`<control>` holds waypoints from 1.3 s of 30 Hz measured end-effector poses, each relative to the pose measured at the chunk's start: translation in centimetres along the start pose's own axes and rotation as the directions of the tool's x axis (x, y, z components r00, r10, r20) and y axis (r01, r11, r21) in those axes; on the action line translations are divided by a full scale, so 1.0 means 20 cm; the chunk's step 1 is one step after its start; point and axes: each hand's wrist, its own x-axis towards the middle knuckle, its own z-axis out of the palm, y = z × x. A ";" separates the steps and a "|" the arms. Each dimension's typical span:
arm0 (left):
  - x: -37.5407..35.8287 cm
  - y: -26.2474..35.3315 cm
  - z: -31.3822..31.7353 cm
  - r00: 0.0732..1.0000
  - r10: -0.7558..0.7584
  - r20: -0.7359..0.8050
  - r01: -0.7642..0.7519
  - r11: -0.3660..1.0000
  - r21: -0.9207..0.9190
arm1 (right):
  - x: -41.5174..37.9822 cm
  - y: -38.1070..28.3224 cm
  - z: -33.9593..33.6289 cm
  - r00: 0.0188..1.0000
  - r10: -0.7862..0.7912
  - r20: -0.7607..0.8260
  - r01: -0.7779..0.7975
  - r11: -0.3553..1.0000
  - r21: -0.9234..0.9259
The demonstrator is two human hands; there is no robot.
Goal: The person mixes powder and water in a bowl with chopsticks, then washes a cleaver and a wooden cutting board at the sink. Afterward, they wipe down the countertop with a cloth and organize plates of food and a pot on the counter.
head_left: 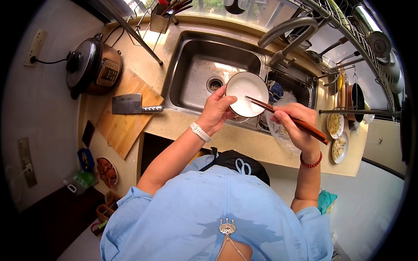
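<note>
My left hand [218,108] grips a small white bowl [248,87] by its near left side, thumb over the rim. White stuff, perhaps liquid, shows inside; I cannot make out exactly what. Between the fingers of my right hand [298,126] is a pair of brown wooden chopsticks [305,125], their tips reaching into the bowl. The bowl is held above the near right edge of the steel sink [191,78], close to the divider. A clear plastic bag [278,130] lies under and beside my right hand.
A cleaver [128,104] rests on a wooden cutting board [126,122] at left, near an electric pressure cooker [98,67]. The faucet [289,37] arches behind the sink. Two plates of food [339,148] stand at right, below a wire dish rack [348,43]. A bowl of meat [106,172] sits lower left.
</note>
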 end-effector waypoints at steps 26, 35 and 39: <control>0.01 0.00 0.00 1.000 0.017 -0.018 -0.017 1.000 0.007 | 0.01 0.18 0.16 0.936 0.348 -0.053 -0.279 0.825 0.492; 0.01 0.01 -0.01 1.000 0.019 -0.013 -0.019 1.000 0.014 | 0.00 0.12 0.05 0.955 0.271 -0.123 -0.232 0.937 0.262; 0.01 0.03 0.00 1.000 0.016 -0.009 -0.015 1.000 0.013 | 0.03 0.17 0.15 0.977 0.109 -0.182 -0.079 0.984 0.161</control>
